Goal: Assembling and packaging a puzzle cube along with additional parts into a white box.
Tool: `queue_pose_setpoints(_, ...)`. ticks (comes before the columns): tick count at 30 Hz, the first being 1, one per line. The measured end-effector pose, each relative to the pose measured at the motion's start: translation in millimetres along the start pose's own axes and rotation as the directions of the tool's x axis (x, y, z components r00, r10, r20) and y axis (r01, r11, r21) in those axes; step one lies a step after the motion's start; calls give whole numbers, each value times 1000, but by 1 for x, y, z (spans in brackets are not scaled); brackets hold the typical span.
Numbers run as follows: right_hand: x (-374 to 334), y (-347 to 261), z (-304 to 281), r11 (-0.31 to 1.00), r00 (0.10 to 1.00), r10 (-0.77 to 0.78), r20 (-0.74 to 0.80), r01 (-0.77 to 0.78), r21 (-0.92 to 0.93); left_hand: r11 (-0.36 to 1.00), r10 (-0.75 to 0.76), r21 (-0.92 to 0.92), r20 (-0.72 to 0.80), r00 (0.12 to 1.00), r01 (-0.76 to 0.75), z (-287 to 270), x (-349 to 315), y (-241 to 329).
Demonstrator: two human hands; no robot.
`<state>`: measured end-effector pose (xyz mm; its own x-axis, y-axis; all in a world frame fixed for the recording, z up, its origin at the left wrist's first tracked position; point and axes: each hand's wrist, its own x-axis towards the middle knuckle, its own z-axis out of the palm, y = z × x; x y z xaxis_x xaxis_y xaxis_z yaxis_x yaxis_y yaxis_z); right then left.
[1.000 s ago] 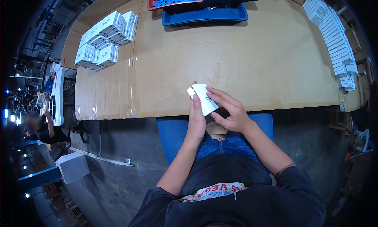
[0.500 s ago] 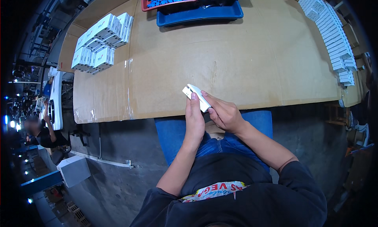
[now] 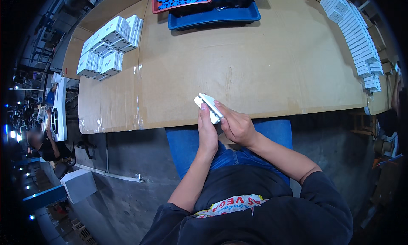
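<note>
Currently, one casing [image 3: 208,101] between two hands [image 3: 208,132] [image 3: 239,127]

The table [image 3: 255,66] is bright, the floor [image 3: 129,206] is dim, and straight things bend near the black edges.

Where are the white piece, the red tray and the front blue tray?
White piece [image 3: 210,106]: head view, its upper face.
Red tray [image 3: 180,7]: head view, its near rim.
Front blue tray [image 3: 216,17]: head view, its inside.
</note>
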<state>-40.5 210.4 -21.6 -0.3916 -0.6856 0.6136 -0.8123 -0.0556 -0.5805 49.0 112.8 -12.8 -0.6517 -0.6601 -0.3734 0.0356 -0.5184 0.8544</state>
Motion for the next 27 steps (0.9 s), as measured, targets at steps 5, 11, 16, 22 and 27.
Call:
queue_pose_setpoints(5,9,-3,-4,999,998,49,38,-50,21,994,-42,-99,31,999,44,-4,2,10)
queue_pose_setpoints(11,25,-2,-27,875,936,264,234,-335,350,950,225,167,217,950,-263,-11,7,36)
queue_pose_setpoints(16,37,-9,-31,190,595,591,545,-759,623,843,338,255,435,834,-474,-6,3,32)
queue_pose_setpoints(22,29,-15,-27,226,700,561,441,-642,733,938,294,79,334,895,-338,-2,3,28)
queue_pose_setpoints(27,27,-22,-23,757,876,432,213,-481,443,988,130,46,249,960,-145,6,-1,26)
